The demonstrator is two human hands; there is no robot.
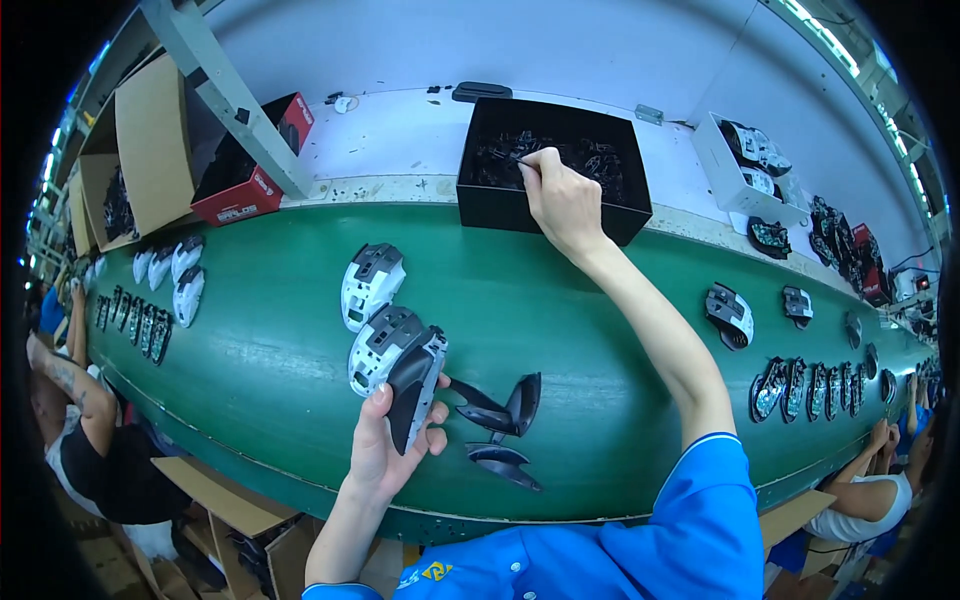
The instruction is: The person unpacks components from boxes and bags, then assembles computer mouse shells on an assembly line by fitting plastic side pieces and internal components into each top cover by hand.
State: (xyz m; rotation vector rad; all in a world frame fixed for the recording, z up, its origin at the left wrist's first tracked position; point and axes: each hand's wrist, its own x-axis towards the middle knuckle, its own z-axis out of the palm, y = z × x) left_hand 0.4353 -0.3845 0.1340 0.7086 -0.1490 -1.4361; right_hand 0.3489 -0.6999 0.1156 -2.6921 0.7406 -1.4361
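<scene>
My left hand [398, 445] is closed around a computer mouse shell part with a black side panel [410, 392]. Right behind it is a white-and-grey mouse shell [375, 350]; I cannot tell whether the two are joined. Another white-and-grey shell [373, 283] lies just beyond. Over a black box [552, 222] of small black plastic parts [600, 165], my right hand [565, 200] pinches at its near left area. A small dark piece shows at those fingertips, too small to name. Beside my left hand, curved black side panels [500, 412] lie on the green conveyor belt [600, 400].
At left stand a red box [238, 205] and a cardboard box [150, 150], near several white shells [188, 296]. Rows of circuit boards [815, 388] and more mouse shells [730, 315] lie at right, below a white box [735, 180]. Co-workers sit at both ends.
</scene>
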